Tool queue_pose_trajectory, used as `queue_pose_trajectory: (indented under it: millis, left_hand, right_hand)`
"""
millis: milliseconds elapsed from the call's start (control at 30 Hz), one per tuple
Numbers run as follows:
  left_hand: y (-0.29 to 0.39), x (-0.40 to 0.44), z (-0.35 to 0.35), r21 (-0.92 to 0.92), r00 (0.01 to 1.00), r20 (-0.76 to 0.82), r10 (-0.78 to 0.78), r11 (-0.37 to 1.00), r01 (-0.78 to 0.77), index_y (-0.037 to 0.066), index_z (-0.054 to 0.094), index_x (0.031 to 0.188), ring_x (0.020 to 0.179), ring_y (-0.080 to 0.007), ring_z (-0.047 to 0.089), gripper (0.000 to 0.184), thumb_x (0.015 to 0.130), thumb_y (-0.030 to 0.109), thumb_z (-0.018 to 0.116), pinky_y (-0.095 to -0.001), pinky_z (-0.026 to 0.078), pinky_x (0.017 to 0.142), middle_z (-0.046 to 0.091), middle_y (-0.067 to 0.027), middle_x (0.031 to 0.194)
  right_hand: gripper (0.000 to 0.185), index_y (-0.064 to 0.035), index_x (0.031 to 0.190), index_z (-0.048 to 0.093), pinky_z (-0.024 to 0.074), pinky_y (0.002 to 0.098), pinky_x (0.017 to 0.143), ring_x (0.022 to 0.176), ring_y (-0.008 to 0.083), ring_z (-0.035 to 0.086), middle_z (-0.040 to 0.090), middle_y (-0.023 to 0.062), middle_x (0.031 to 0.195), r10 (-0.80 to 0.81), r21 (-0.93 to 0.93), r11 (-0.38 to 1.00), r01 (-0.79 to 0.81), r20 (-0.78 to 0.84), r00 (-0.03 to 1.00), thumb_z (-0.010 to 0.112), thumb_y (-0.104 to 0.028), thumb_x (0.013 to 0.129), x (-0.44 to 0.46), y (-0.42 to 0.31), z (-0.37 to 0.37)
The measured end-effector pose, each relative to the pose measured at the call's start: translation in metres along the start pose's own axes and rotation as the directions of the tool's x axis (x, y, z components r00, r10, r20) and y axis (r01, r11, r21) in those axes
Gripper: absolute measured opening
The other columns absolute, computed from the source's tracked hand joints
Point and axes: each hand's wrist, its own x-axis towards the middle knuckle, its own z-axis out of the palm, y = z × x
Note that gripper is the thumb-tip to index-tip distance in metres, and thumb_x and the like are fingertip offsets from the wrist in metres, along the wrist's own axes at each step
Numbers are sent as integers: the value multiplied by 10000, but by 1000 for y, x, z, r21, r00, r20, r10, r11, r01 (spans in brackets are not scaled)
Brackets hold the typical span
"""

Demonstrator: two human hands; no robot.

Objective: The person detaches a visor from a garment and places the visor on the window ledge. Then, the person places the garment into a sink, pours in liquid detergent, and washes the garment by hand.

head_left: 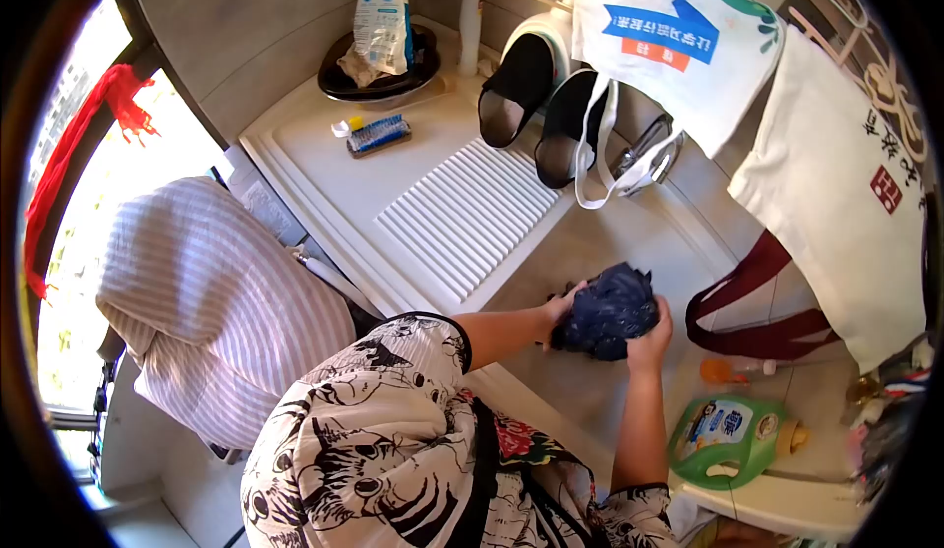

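From where I stand, the person is bent over a pale sink (639, 243), holding a crumpled dark bundle (612, 312) above its basin. The left hand (562, 314) grips it at one side and the right hand (651, 340) at the other, each grip closed on the dark folds; I can't tell whether it is cloth or plastic. Just beyond the left hand, the ribbed washboard (467, 219) slopes beside the basin. A brush (379, 136) lies on the counter (295, 140) past it, and two black shoes (516, 91) lean near the washboard's far end. Close to the right forearm, a green jug (726, 442) lies on its side, with a small orange bottle (725, 371) next to it. Two cloth bags (836, 165) hang over the sink's right side.
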Motion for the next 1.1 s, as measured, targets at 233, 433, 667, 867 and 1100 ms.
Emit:
queue_pose_trajectory:
  millis: [233, 433, 667, 867, 1100]
  left_hand:
    - [-14, 50, 5, -546, 695, 528, 488, 822, -162, 40, 521, 1238, 1116, -252, 551, 466, 961, 380, 364, -385, 452, 961, 564, -118, 1236]
    - [16, 42, 17, -172, 382, 473, 794, 509, -844, 8, 476, 1260, 1149, -243, 515, 371, 950, 186, 376, -363, 416, 1004, 547, -132, 1240]
    - [43, 23, 47, -586, 842, 333, 424, 793, -168, 8, 559, 1163, 1058, -327, 579, 464, 913, 341, 354, -458, 414, 989, 609, -170, 1146]
    - [61, 6, 90, -572, 958, 62, 279, 797, -195, 13, 612, 1062, 1001, -347, 599, 454, 867, 326, 347, -481, 427, 958, 636, -179, 1077]
    - [86, -32, 123, -578, 953, -28, 303, 773, -262, 1, 618, 1006, 958, -347, 609, 422, 810, 277, 366, -483, 448, 930, 638, -187, 1035]
  right_hand:
    - [397, -2, 1219, 494, 468, 360, 908, 984, 236, 596, 593, 116, 1135, -117, 670, 742, 26, 92, 989, 527, -162, 856, 7, -35, 21]
    - [511, -1, 1279, 457, 414, 404, 988, 1128, 274, 521, 525, 137, 1254, 88, 871, 485, -73, 34, 996, 472, -298, 863, -14, -3, 4]
    - [582, -51, 1328, 427, 376, 443, 1030, 1198, 310, 475, 477, 158, 1324, 83, 966, 168, -195, 183, 980, 418, -426, 882, -14, 77, -42]
    - [592, -64, 1353, 409, 364, 446, 1028, 1211, 309, 470, 468, 132, 1345, 271, 940, 162, -301, 251, 929, 396, -466, 918, -22, 94, -10]
    - [551, -60, 1332, 427, 378, 418, 1003, 1177, 293, 490, 490, 120, 1310, 467, 876, 118, -468, 367, 805, 438, -367, 875, -45, 134, 5]
